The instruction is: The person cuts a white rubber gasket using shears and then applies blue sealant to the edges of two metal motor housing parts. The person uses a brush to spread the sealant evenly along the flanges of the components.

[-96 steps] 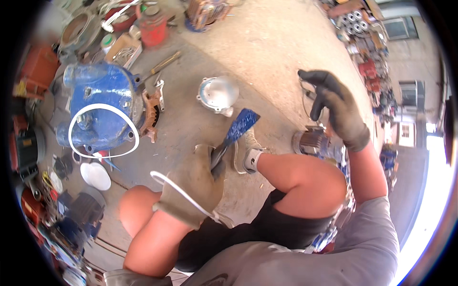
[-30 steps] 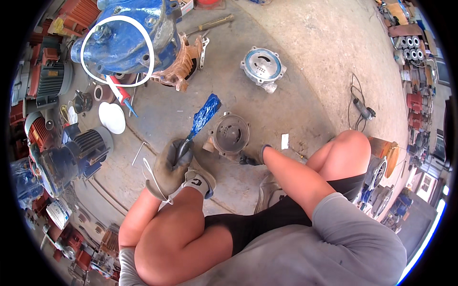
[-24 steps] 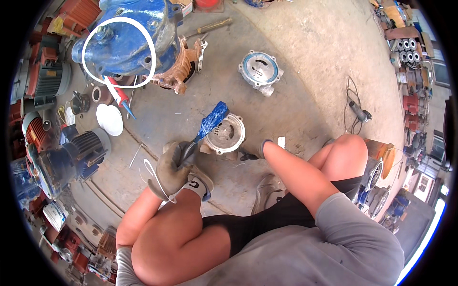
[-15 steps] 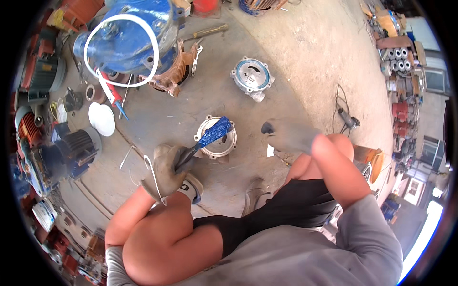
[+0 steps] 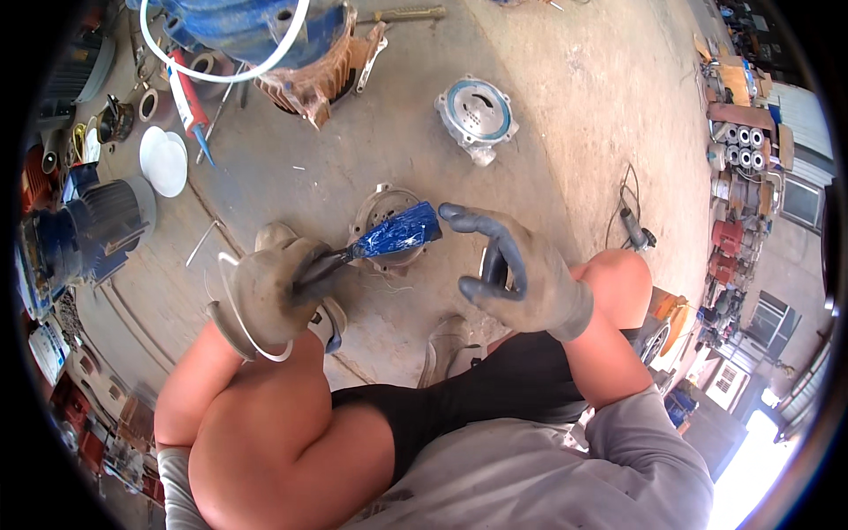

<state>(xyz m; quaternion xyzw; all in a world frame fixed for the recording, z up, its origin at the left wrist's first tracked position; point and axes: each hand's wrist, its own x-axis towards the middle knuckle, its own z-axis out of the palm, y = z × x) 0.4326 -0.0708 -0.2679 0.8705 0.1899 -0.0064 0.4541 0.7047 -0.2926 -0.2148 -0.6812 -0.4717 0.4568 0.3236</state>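
Observation:
My left hand (image 5: 283,281), in a tan and grey work glove, grips the dark handle of a putty knife whose blade (image 5: 396,231) is thickly coated in blue paste. A thin white ring (image 5: 252,331) hangs loosely around this glove. Right of the blade tip, my gloved right hand (image 5: 521,274) is open, index finger and thumb apart, the index fingertip close to the paste. Below the blade lies a round metal cover (image 5: 385,201) with bolt lugs, partly hidden by it. Another round metal cover (image 5: 475,113), ringed in blue, rests farther off to the right.
A blue machine housing (image 5: 234,35) with a white ring (image 5: 291,40) across it stands at far left. Nearby are a red and white sealant tube (image 5: 187,102), white discs (image 5: 164,162) and a wrench (image 5: 371,64). A motor (image 5: 88,230) lies left; a corded tool (image 5: 632,228) lies right.
My right hand has moved left to the blade tip, its fingers now spread apart. My left hand has shifted slightly left and tilted the putty knife flatter. The view has shifted too.

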